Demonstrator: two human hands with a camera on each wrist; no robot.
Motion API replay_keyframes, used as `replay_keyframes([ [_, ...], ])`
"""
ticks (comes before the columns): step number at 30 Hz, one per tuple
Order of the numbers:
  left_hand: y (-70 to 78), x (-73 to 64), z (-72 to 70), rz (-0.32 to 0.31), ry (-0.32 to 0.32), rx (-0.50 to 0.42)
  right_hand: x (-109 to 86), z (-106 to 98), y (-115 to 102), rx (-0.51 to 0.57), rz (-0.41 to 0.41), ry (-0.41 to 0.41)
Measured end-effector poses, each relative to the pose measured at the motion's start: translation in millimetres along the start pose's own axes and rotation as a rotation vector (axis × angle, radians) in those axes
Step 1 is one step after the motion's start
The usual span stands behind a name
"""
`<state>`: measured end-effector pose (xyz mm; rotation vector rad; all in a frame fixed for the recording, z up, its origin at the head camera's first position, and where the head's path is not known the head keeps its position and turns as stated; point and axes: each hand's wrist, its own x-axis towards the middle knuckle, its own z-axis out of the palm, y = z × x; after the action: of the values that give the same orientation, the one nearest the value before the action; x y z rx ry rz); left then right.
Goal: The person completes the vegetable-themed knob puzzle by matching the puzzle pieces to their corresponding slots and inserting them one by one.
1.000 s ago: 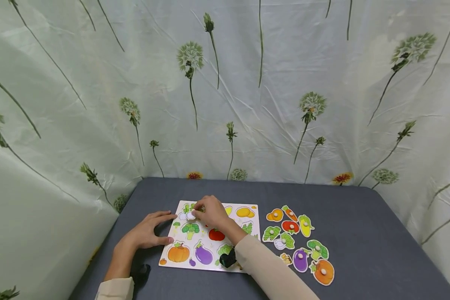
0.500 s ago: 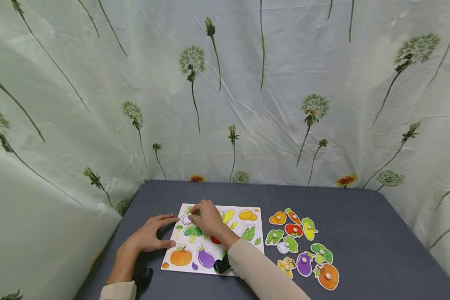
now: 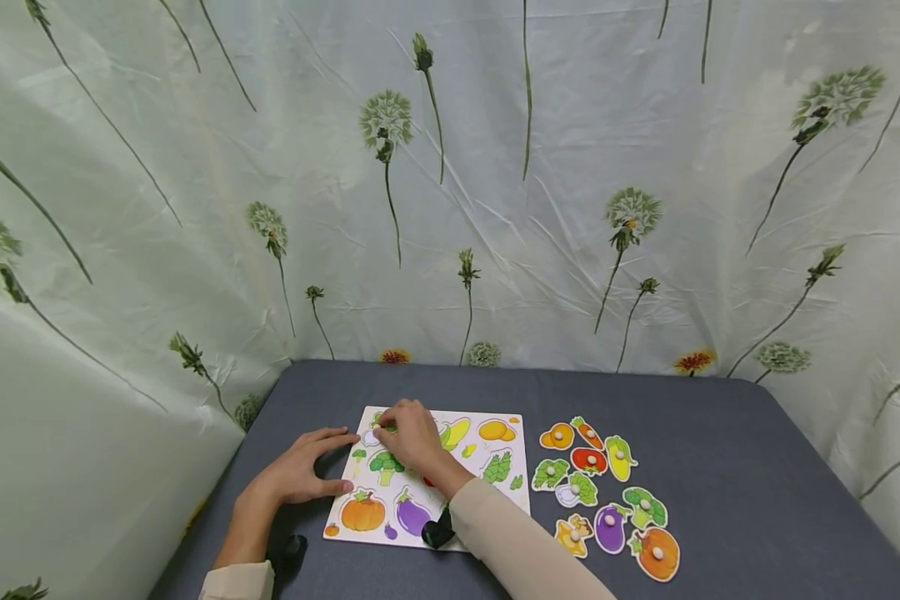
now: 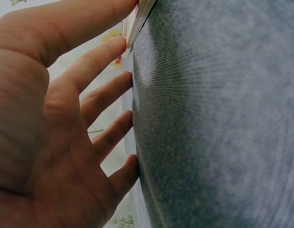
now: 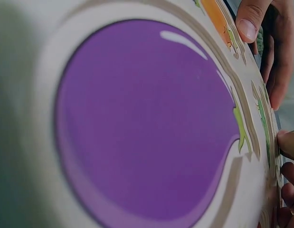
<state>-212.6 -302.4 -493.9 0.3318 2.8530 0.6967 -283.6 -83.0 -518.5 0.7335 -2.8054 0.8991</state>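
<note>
A white wooden puzzle board (image 3: 495, 517) with printed vegetables lies on the table. My right hand (image 3: 414, 437) is over its upper left corner, pinching a white turnip piece with green leaves (image 3: 370, 437), partly hidden by the fingers; its knob is out of sight. In the right wrist view, the fingertips (image 5: 289, 175) show at the right edge, beyond the big printed eggplant (image 5: 147, 123). My left hand (image 3: 300, 468) rests at the board's left edge, fingers spread, thumb and index fingertip touching it. The left wrist view shows that hand (image 4: 71, 123) with fingers extended.
Right of the board lie several knobbed pieces, among them a tomato (image 3: 588, 460), a corn (image 3: 619, 458), an eggplant (image 3: 610, 528), a broccoli (image 3: 645, 507) and a pumpkin (image 3: 657, 553). A flowered curtain (image 3: 450, 208) hangs behind the grey table (image 3: 750, 500).
The turnip piece, earlier beside its matching picture, has moved slightly left onto it with my right hand. The left hand holds its place at the board; the head view has shifted slightly.
</note>
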Motion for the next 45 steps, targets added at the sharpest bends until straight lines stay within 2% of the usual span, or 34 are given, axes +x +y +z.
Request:
replay_keyframes([
  [8, -1.1, 0.4, -0.7, 0.017, 0.000, -0.010, -1.2, -1, -1, -0.004, 0.014, -0.003],
  [12, -0.9, 0.3, -0.8, 0.022, 0.002, -0.009, -0.7, -2, 0, 0.010, -0.002, 0.002],
  [17, -0.3, -0.2, -1.3, 0.019, -0.005, -0.009, -1.6, -6, 2, 0.036, -0.029, -0.032],
  [24, 0.7, -1.0, -2.6, 0.022, -0.014, -0.008, -4.9, -24, 3, 0.107, -0.016, -0.101],
  [31, 0.6, -1.6, -3.5, 0.032, -0.013, -0.007, -10.1, -41, 10, 0.119, -0.043, -0.075],
  [38, 0.3, -2.8, -2.6, 0.015, -0.007, -0.009, -19.1, -63, 24, 0.145, -0.063, -0.076],
  [45, -1.2, -2.4, -1.8, 0.055, 0.005, -0.010, -29.6, -85, 42, 0.101, -0.061, -0.039],
])
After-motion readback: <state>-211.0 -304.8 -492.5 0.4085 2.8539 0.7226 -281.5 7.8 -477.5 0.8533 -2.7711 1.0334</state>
